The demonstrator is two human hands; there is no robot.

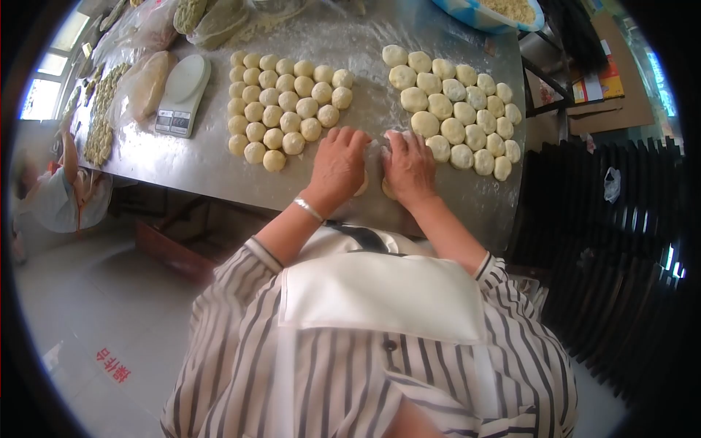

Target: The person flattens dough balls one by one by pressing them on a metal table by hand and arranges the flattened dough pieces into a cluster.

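My left hand (341,162) rests on the steel table with its fingers curled, the palm over a dough ball (362,185) that shows only at its inner edge. Beside it, my right hand (409,166) is cupped in the same way over another dough ball (388,190), mostly hidden under the palm. Left of my hands sit rows of small, round, pale dough balls (289,101). To the right lies a second group of larger, slightly flattened dough pieces (464,113), dusted with flour.
A white kitchen scale (184,95) stands at the left, near plastic bags (146,82). A blue-and-white basin (488,16) is at the back right. Black stacked trays (606,219) stand right of the steel table (365,66). Another person (69,190) is at the far left.
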